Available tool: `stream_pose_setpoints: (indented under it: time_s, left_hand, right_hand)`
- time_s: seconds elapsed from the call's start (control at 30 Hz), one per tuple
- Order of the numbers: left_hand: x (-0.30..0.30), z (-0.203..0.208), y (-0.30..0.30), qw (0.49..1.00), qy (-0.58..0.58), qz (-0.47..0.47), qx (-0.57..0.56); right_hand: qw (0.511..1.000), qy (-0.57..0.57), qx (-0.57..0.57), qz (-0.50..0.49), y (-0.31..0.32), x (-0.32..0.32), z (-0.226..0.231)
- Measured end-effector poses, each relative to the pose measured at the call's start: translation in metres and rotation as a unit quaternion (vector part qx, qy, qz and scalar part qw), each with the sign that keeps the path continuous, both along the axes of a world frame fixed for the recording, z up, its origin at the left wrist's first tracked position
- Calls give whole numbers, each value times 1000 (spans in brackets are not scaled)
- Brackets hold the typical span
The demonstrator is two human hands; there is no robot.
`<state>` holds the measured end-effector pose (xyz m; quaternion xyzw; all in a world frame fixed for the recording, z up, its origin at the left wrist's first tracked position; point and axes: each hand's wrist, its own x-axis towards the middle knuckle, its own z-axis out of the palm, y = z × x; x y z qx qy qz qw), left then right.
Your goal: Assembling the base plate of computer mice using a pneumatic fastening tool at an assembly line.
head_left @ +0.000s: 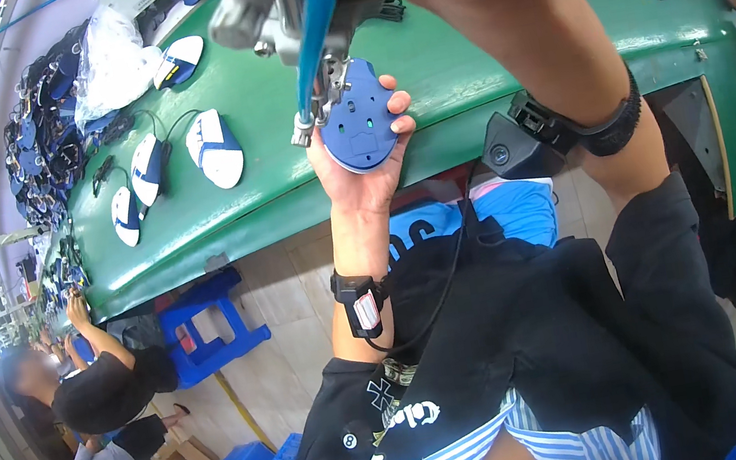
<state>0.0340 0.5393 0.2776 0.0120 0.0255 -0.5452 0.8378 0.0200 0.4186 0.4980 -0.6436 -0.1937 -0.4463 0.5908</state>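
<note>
Okay, our left hand (359,188) is wrapped round a computer mouse (363,125), holding it belly-up over the green table (279,186), near its front edge. Palm beneath, fingertips hooked over the rim, probably so the underside's holes are left uncovered, facing the metal tool (268,24) that overlaps the mouse's left side. Whether they touch, we can't tell. Our right forearm (529,31) runs out at the top; that hand's out of sight, grip unknown. More mice (214,150) lie leftward, likely set aside for elbow room.
</note>
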Motion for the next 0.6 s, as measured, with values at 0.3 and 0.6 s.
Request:
stream_pose_setpoints:
  time_s: [0.3,0.6]
  left_hand:
    - [1,0,6,999,5,2,-38]
    - [1,-3,10,999,-11,1,-49]
  right_hand:
    - [1000,20,-8,-11,13,9,-23]
    - [997,24,-47,-60,20,8,-35]
